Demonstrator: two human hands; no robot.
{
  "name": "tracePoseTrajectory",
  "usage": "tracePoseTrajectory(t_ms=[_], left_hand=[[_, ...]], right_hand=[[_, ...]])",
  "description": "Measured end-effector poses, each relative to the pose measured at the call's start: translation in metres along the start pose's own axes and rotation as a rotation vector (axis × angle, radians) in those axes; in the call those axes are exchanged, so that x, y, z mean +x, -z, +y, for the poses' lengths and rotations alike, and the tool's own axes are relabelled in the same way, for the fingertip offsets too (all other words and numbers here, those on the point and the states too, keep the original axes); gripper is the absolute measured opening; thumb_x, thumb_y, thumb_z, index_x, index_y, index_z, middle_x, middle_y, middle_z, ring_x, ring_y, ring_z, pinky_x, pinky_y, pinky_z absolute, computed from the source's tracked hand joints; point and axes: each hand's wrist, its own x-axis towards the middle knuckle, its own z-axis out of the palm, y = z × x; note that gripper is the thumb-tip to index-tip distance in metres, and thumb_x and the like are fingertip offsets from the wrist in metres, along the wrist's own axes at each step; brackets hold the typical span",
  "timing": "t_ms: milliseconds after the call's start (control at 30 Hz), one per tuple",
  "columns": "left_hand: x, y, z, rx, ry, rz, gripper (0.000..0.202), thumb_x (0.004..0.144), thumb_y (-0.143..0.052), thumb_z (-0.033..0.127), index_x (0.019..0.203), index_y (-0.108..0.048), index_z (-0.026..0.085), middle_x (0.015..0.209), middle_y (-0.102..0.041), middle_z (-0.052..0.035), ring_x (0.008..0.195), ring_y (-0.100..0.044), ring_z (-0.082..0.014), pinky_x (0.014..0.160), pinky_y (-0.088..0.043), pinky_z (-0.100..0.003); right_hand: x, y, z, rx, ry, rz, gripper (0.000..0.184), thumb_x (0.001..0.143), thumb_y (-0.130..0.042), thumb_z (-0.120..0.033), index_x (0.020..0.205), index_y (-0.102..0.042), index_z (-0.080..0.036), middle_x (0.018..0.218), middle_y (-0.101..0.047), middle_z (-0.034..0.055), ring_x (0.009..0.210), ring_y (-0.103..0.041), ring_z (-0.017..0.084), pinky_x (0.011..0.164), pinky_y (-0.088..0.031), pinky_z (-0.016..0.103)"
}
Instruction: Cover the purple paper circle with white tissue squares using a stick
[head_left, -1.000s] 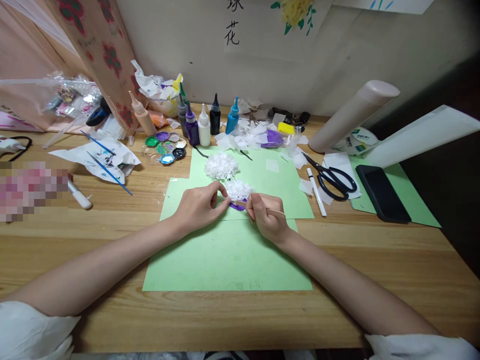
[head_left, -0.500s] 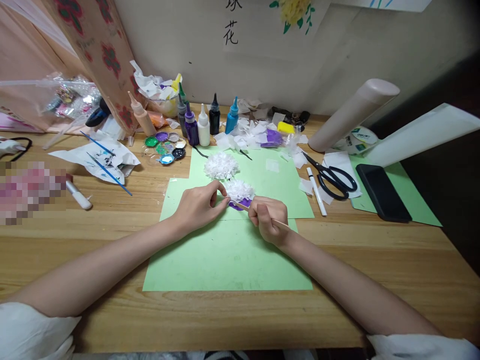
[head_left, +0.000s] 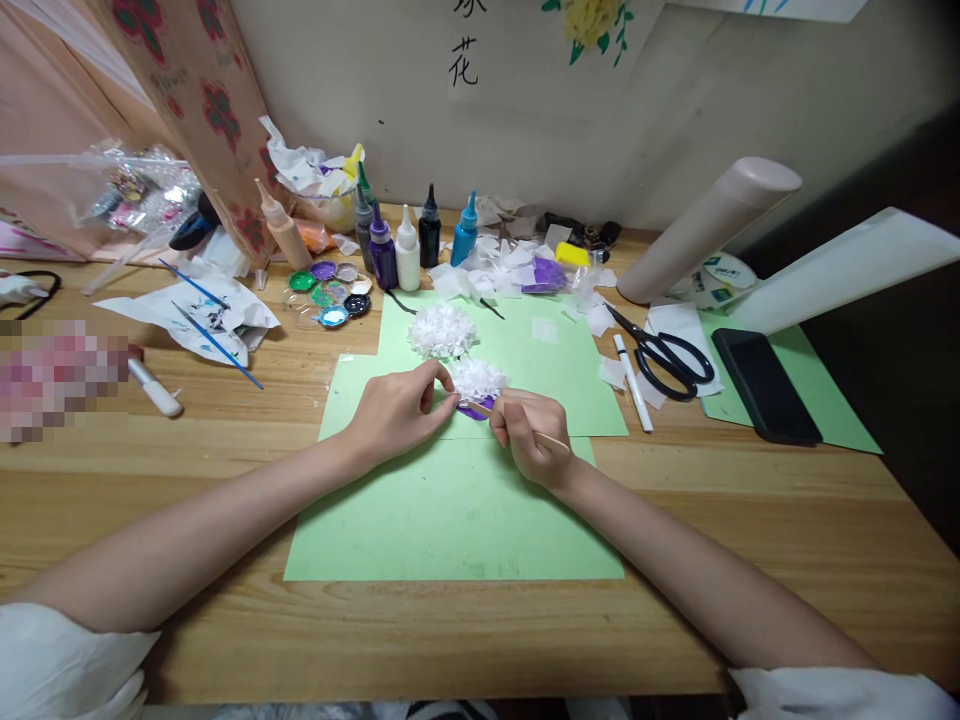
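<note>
My right hand (head_left: 531, 435) is closed in a fist around a thin wooden stick (head_left: 553, 442). The stick's front end reaches a purple patch (head_left: 477, 408) on the green paper (head_left: 450, 510). Above that patch lies a ruffled white paper flower (head_left: 480, 378). At its lower left, my left hand (head_left: 401, 410) has thumb and forefinger pinched together close to the stick's tip; whatever is between them is too small to make out. A second white paper flower (head_left: 442, 330) lies just beyond, with dark drawn stems near it.
Black-handled scissors (head_left: 667, 360), a white marker (head_left: 634, 385) and a phone (head_left: 765, 385) lie to the right. Paint bottles (head_left: 409, 250), a paint palette (head_left: 330, 297) and white paper scraps (head_left: 499, 265) stand or lie behind. Blue brushes (head_left: 217, 345) rest on crumpled tissue at left.
My right hand has shifted slightly left, and the stick's rear end has moved with it. My left hand stays in nearly the same place.
</note>
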Motion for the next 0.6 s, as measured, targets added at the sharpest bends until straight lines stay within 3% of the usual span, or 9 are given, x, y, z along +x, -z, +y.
tracePoseTrajectory(t_ms=[200, 367, 500, 600], left_hand=[[-0.001, 0.0, 0.0, 0.016, -0.023, -0.004, 0.02, 0.083, -0.05, 0.037, 0.085, -0.057, 0.019, 0.053, -0.05, 0.0065, 0.048, -0.047, -0.008, 0.05, -0.026, -0.02], [-0.001, 0.002, 0.0, 0.012, -0.012, -0.012, 0.019, 0.083, -0.049, 0.037, 0.086, -0.056, 0.019, 0.054, -0.05, 0.0065, 0.048, -0.047, -0.0083, 0.051, -0.027, -0.021], [0.0, 0.003, -0.001, 0.012, -0.018, -0.026, 0.018, 0.083, -0.049, 0.036, 0.086, -0.055, 0.019, 0.054, -0.048, 0.0067, 0.048, -0.046, -0.0084, 0.051, -0.027, -0.02], [0.0, 0.003, -0.001, 0.005, -0.03, -0.022, 0.021, 0.085, -0.047, 0.039, 0.082, -0.052, 0.019, 0.053, -0.046, 0.0069, 0.048, -0.045, -0.0085, 0.052, -0.028, -0.02]], right_hand=[[0.007, -0.001, -0.004, -0.043, -0.105, -0.034, 0.044, 0.096, -0.024, -0.022, 0.053, -0.037, -0.021, 0.048, -0.042, -0.0014, 0.045, -0.04, 0.011, 0.051, -0.034, 0.026], [0.002, 0.006, -0.009, 0.0, -0.055, 0.012, 0.046, 0.095, -0.025, -0.025, 0.05, -0.035, -0.022, 0.045, -0.041, -0.001, 0.043, -0.038, 0.011, 0.049, -0.033, 0.028], [-0.002, 0.032, -0.007, 0.032, -0.1, 0.107, 0.047, 0.096, -0.027, -0.029, 0.05, -0.036, -0.021, 0.046, -0.04, -0.0015, 0.046, -0.04, 0.012, 0.052, -0.035, 0.027], [-0.002, 0.065, 0.007, -0.121, -0.335, 0.169, 0.04, 0.093, -0.038, -0.034, 0.056, -0.045, -0.02, 0.055, -0.05, -0.0007, 0.054, -0.048, 0.012, 0.055, -0.037, 0.026]])
